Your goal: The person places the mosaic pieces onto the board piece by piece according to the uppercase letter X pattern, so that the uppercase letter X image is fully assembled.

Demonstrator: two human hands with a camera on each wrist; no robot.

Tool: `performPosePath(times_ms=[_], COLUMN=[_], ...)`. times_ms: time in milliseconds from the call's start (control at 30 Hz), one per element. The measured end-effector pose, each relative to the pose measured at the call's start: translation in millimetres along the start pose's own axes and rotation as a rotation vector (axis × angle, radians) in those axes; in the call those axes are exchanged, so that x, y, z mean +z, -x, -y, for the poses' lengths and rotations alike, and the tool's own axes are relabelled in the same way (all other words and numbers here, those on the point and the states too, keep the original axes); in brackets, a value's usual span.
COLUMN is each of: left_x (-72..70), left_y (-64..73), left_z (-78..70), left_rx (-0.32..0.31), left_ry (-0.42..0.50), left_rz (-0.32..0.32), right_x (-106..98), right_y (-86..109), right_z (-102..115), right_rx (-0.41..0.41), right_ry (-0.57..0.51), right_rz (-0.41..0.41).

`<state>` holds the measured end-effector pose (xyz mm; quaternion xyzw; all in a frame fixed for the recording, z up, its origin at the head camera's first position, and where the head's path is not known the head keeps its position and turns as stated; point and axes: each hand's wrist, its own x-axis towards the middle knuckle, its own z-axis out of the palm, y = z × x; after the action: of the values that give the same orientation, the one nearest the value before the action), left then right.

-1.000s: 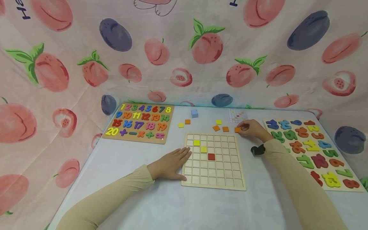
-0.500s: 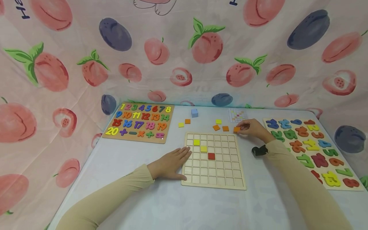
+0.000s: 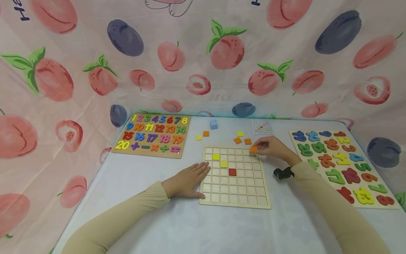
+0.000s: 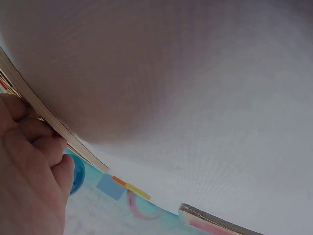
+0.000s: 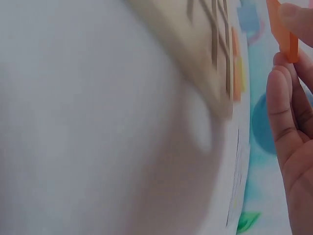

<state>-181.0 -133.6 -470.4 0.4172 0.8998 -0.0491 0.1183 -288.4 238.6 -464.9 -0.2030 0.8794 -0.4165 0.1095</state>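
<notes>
My right hand [image 3: 268, 146] pinches an orange square tile [image 3: 253, 149] over the far right corner of a wooden grid board [image 3: 234, 206]. In the right wrist view that tile [image 5: 283, 30] stands on edge between thumb and fingers, above the board's corner. My left hand [image 3: 187, 180] lies with fingers spread on the board's left edge; its fingertips rest at the rim. Two yellow tiles, one of them the upper yellow tile [image 3: 216, 157], and a red tile [image 3: 232, 172] sit in board cells along a diagonal.
Behind the board lie loose orange tiles [image 3: 247, 141], yellow tiles [image 3: 240, 134], a blue cube [image 3: 214, 124] and a printed pattern card [image 3: 261, 127]. A number board [image 3: 182, 154] stands at the left, another number board [image 3: 320, 132] at the right, partly under the right forearm.
My right hand has picked the orange tile up from the table and carried it left and nearer, over the board's corner. The left hand stays put.
</notes>
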Motion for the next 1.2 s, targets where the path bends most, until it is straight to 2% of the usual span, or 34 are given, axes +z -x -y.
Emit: performPosePath(times_ms=[167, 333, 533, 833, 1200], left_x=[-1.3, -1.9, -2.6, -2.4, -0.9], left_y=[0.6, 1.1, 1.3, 1.3, 0.7], left_z=[-0.7, -1.3, -0.9, -0.7, -0.3], left_rx=[0.000, -0.002, 0.000, 0.007, 0.002], left_ry=[0.009, 0.016, 0.001, 0.007, 0.009], left_rz=[0.001, 0.004, 0.002, -0.003, 0.001], right_x=[12.1, 20.2, 26.8, 36.0, 44.1], right_y=[2.8, 3.3, 3.2, 0.7, -3.6], right_z=[13.4, 21.6, 24.8, 28.0, 29.4], right_rx=[-0.039, -0.032, -0.025, 0.029, 0.022], right_ry=[-0.031, -0.013, 0.000, -0.003, 0.033], right_rz=[0.030, 0.059, 0.111, 0.197, 0.242])
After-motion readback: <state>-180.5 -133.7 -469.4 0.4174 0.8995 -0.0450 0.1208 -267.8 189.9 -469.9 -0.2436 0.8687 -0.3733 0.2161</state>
